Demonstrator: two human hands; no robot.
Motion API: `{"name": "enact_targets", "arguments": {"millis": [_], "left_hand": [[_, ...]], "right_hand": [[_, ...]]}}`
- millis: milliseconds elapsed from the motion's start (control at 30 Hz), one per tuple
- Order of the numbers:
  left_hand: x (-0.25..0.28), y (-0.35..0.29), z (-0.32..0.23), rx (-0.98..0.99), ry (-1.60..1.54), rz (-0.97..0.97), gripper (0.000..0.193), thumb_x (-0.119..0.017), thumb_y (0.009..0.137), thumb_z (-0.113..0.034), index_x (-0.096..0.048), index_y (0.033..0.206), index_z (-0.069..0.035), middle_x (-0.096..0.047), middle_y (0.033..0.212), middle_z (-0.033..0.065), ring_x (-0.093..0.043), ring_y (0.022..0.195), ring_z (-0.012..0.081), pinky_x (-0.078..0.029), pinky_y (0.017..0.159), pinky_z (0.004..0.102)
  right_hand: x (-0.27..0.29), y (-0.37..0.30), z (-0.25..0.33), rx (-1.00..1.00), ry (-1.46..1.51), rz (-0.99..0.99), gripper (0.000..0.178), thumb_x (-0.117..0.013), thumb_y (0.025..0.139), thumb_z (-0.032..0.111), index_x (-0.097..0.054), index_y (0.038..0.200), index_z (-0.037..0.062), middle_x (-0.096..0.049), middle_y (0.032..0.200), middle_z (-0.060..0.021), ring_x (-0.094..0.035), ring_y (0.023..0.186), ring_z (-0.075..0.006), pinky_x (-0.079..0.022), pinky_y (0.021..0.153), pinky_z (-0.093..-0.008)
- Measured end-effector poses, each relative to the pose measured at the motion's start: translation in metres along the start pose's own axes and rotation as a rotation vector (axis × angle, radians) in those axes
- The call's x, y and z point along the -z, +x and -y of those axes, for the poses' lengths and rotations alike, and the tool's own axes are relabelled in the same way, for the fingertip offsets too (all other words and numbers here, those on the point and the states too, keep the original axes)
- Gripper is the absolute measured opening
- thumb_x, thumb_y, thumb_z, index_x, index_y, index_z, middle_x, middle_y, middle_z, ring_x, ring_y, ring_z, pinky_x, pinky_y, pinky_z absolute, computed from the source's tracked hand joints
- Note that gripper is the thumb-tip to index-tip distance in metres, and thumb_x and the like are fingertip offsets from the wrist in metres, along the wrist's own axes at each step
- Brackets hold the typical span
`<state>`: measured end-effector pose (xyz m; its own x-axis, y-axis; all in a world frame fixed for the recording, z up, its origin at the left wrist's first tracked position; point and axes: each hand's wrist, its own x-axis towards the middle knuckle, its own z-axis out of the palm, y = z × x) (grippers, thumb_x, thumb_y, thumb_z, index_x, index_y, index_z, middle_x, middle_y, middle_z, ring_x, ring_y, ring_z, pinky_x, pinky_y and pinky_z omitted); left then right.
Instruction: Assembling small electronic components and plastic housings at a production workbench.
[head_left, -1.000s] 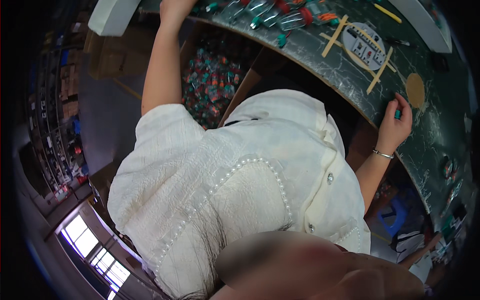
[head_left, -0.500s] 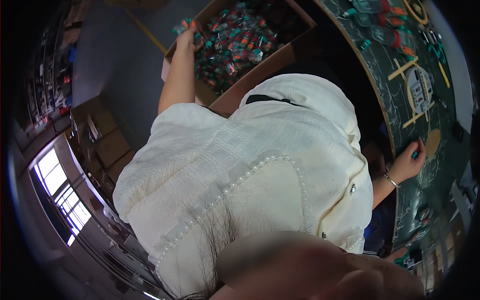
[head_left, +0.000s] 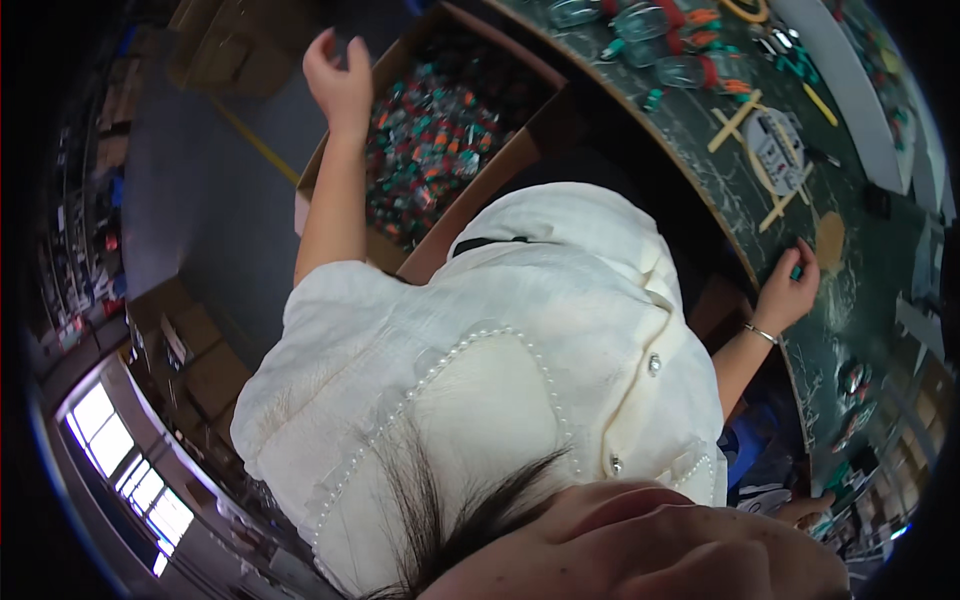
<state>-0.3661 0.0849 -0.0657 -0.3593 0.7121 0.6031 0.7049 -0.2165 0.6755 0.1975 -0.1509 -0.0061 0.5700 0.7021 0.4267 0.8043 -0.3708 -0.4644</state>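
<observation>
My left hand [head_left: 340, 85] is raised beside the far left side of a large cardboard box [head_left: 525, 130]. Its thumb and fingers are apart, and nothing shows between them. Inside the box lie a great many small clear plastic pieces [head_left: 435, 150] with red, orange and green parts. On the right, my right hand [head_left: 788, 288] rests at the edge of a dark green marbled tabletop [head_left: 690, 130], fingers curled round a small teal piece [head_left: 796, 272]. Close to that hand lies a flat tan oval [head_left: 830, 242].
Several clear bottle-like pieces [head_left: 690, 70] with red bands lie at the table's far end. Nearer are an oval grey plate with wooden strips [head_left: 775, 150], a yellow-handled tool [head_left: 820, 104] and a dark marker-like object [head_left: 822, 156]. Another person's hand [head_left: 800, 510] shows at lower right.
My left hand has let go of a clear piece with green and orange parts and opened beside the box. My right hand keeps its teal piece. The whole view has shifted.
</observation>
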Motion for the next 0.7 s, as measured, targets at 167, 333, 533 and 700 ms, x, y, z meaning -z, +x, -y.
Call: {"name": "enact_targets", "arguments": {"millis": [167, 333, 533, 700], "left_hand": [[-0.044, 0.007, -0.207, -0.703, -0.182, 0.425, 0.039, -0.076, 0.078, -0.024, -0.063, 0.11, -0.005, -0.061, 0.1, 0.0165, -0.059, 0.094, 0.0352, -0.049, 0.083, 0.0425], [-0.086, -0.026, -0.286, -0.73, 0.117, 0.713, 0.057, -0.077, 0.074, -0.051, -0.064, 0.109, -0.008, -0.052, 0.108, 0.0228, -0.052, 0.1, 0.0411, -0.044, 0.083, 0.0514], [-0.121, -0.049, -0.285, -0.818, 0.294, 0.601, 0.042, -0.078, 0.078, -0.042, -0.069, 0.108, -0.015, -0.059, 0.11, 0.0177, -0.062, 0.094, 0.0291, -0.052, 0.078, 0.0394], [-0.115, -0.044, -0.296, -0.913, 0.299, 0.632, 0.044, -0.077, 0.075, -0.042, -0.066, 0.106, -0.014, -0.054, 0.111, 0.0197, -0.056, 0.096, 0.034, -0.045, 0.081, 0.0449]], "right_hand": [[0.001, -0.001, 0.003, 0.06, 0.035, -0.03, 0.017, -0.065, 0.091, 0.015, -0.073, 0.102, 0.005, -0.067, 0.087, -0.0086, -0.064, 0.079, -0.0235, -0.05, 0.076, -0.0354], [0.0, -0.001, 0.009, 0.016, 0.046, -0.029, 0.017, -0.066, 0.089, 0.013, -0.073, 0.102, 0.0042, -0.066, 0.084, -0.0078, -0.062, 0.077, -0.0225, -0.049, 0.074, -0.0351], [0.002, 0.002, 0.013, -0.008, 0.063, -0.052, 0.016, -0.066, 0.088, 0.013, -0.073, 0.1, 0.0053, -0.067, 0.083, -0.0067, -0.063, 0.078, -0.0218, -0.05, 0.075, -0.0356], [0.002, 0.003, 0.01, -0.001, 0.088, -0.041, 0.016, -0.066, 0.089, 0.013, -0.073, 0.101, 0.0057, -0.068, 0.083, -0.0069, -0.063, 0.078, -0.0213, -0.05, 0.075, -0.035]]}}
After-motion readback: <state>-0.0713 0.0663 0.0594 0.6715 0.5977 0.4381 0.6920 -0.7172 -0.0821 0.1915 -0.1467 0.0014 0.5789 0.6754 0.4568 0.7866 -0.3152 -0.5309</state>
